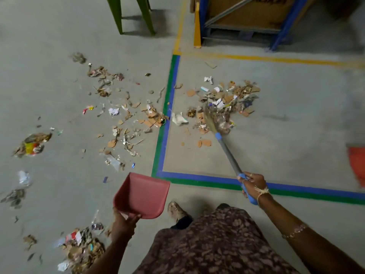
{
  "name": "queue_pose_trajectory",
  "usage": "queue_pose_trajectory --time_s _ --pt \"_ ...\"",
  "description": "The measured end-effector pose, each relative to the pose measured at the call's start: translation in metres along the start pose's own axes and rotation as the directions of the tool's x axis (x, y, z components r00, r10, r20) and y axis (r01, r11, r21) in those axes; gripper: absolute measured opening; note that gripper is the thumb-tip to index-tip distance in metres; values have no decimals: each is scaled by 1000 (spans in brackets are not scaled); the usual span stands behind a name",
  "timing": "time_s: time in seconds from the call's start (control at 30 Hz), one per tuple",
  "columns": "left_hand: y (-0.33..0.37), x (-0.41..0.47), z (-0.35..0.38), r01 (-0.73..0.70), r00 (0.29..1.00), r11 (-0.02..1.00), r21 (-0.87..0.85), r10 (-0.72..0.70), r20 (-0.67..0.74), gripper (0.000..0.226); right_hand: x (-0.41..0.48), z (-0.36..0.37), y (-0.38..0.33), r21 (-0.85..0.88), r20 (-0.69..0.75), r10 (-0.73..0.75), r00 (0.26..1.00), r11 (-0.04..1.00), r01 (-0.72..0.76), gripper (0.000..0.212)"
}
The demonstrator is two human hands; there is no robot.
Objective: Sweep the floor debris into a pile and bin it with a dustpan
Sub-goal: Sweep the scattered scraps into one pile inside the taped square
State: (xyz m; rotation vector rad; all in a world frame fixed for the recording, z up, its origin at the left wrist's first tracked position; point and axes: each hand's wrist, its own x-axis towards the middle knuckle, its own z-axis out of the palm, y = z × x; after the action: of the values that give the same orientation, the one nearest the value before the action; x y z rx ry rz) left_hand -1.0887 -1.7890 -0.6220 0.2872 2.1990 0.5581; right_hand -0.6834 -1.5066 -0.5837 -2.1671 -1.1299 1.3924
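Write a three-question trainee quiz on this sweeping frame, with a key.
1. True or false: the right hand holds the red dustpan.
2. The broom's bristles are: A) in the debris pile right of the green-and-blue tape line; B) in the air, clear of the floor; C) inside the dustpan.
3. Is all the debris in one pile yet?
Key: 1. False; the left hand grips it, and the right hand grips the broom handle. 2. A. 3. No; scattered debris also lies left of the tape line.
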Motion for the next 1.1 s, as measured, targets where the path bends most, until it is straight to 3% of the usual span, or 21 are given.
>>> queue_pose_trajectory --time_s 0.07,0.2,0.33,0.43,0.57,0.77,0.97,1.1 --pt "11 3 -2 -13 1000 1000 20 12 22 109 -5 -6 7 -42 94 10 995 999 -6 34" --pt "33 5 1 -38 999 999 35 38 24 113 -9 3 13 -194 281 19 960 980 37 22" --pt "49 -3 11 -28 1000 998 54 27 15 117 8 22 15 -315 346 64 936 948 52 17" --pt "60 -16 21 -50 999 995 91 49 20 115 26 21 27 -328 310 105 945 945 2 24" --pt "75 -33 38 -108 994 988 114 107 10 109 47 -1 20 -337 196 50 979 941 20 29" --pt "91 -38 53 -125 992 979 161 127 1 109 53 -51 3 -264 36 -61 998 962 68 17" --pt "110 -42 70 -122 992 975 187 125 -5 111 56 -111 14 -93 103 -59 993 993 69 39" --pt "117 -49 86 -114 993 971 211 119 -12 114 61 -140 25 -148 248 -57 967 984 96 44"
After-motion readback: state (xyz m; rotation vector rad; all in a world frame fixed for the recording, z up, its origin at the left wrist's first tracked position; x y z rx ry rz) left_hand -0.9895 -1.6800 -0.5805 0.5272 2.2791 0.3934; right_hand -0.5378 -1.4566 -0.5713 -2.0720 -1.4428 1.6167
